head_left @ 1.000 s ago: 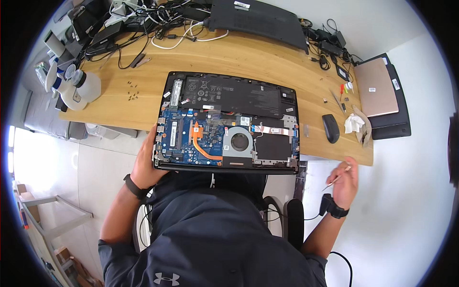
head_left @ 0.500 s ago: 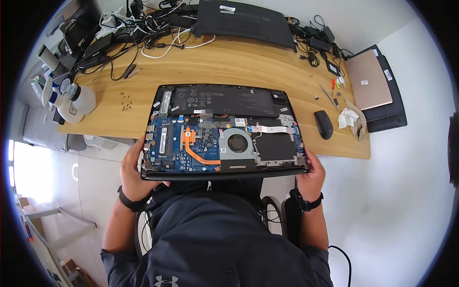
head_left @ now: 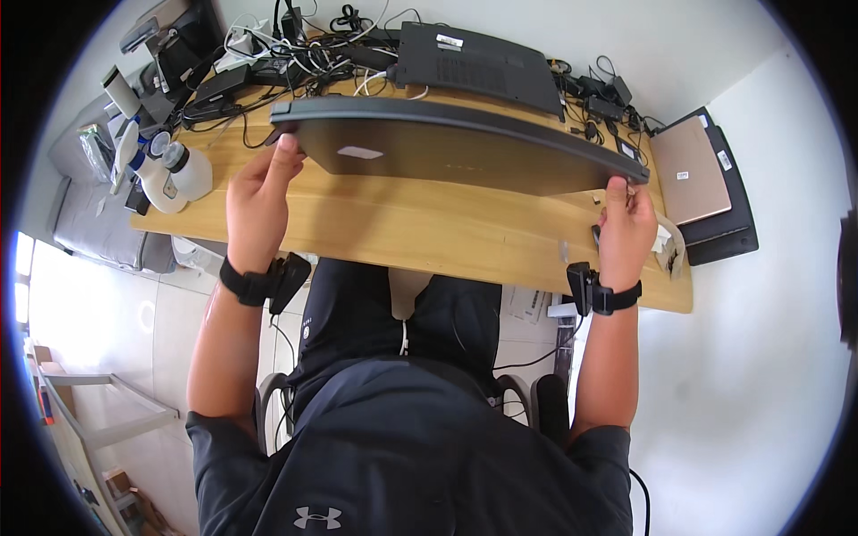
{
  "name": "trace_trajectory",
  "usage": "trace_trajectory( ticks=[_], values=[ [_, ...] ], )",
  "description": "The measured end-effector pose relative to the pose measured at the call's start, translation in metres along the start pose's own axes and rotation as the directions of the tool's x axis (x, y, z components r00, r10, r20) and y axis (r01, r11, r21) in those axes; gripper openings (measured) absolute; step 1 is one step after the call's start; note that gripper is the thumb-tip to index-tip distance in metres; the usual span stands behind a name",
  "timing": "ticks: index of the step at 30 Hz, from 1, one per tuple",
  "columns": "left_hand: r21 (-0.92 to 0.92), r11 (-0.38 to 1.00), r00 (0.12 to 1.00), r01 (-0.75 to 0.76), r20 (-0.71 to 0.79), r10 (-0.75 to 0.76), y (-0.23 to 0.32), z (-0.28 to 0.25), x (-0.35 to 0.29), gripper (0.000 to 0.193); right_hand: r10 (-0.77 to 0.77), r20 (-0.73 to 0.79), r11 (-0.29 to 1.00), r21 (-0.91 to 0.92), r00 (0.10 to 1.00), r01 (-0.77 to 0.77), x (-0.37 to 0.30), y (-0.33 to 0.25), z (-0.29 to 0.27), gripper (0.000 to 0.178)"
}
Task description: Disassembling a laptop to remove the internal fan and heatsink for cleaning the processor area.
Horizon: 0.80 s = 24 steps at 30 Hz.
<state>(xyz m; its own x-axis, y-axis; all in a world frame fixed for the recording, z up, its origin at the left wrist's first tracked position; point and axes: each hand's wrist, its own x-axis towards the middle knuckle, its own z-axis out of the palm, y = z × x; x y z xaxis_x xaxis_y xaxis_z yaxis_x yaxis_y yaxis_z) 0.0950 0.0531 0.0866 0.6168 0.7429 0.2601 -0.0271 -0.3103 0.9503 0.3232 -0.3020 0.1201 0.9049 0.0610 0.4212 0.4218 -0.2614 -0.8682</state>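
A black laptop (head_left: 447, 156) is held up on edge over the table, its flat dark lid facing me and its long hinge edge at the top. The left corner is gripped by my left hand (head_left: 259, 196), thumb on the near face and fingers behind. At the opposite corner my right hand (head_left: 626, 223) pinches it with thumb and fingers. The laptop's bared inner parts are turned away and hidden. A small pale patch (head_left: 360, 153) shows on the lid.
Behind the laptop lies a black bottom cover (head_left: 483, 67) among tangled cables (head_left: 304, 54). White bottles (head_left: 189, 171) stand at the table's left. A rose-gold laptop (head_left: 690, 170) rests on a black one at the right, near a white tissue (head_left: 661, 239). The wooden table (head_left: 402, 214) ends before my lap.
Both hands have raised the laptop up and away from me and tipped it onto its edge. Its open inside faced up before; now the lid side shows.
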Motion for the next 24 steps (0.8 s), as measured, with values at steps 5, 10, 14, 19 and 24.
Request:
trace_trajectory(
  ticks=[5, 10, 14, 19, 24],
  values=[
    [-0.058, 0.997, 0.998, -0.047, 0.036, 0.049, 0.004, 0.012, 0.011, 0.052, 0.047, -0.064, 0.993, -0.109, 0.997, -0.054, 0.030, 0.006, 0.014, 0.060],
    [-0.116, 0.992, 0.999, -0.046, 0.003, 0.046, 0.003, 0.019, 0.012, 0.049, 0.037, -0.114, 0.978, -0.200, 0.993, -0.060, 0.046, 0.018, 0.021, 0.063],
    [-0.198, 0.979, 0.998, -0.057, -0.014, 0.055, 0.005, 0.028, 0.006, 0.042, 0.012, -0.134, 0.985, -0.170, 0.991, -0.034, 0.047, 0.015, 0.028, 0.062],
    [-0.117, 0.987, 0.993, -0.110, -0.048, 0.105, 0.006, 0.025, 0.011, 0.043, -0.040, -0.113, 0.983, -0.183, 0.993, 0.019, 0.049, 0.004, 0.028, 0.061],
    [-0.237, 0.969, 0.997, -0.072, 0.021, 0.079, 0.007, 0.027, 0.017, 0.041, -0.053, -0.083, 0.984, -0.175, 0.995, 0.038, 0.053, 0.001, 0.030, 0.059]
  ],
)
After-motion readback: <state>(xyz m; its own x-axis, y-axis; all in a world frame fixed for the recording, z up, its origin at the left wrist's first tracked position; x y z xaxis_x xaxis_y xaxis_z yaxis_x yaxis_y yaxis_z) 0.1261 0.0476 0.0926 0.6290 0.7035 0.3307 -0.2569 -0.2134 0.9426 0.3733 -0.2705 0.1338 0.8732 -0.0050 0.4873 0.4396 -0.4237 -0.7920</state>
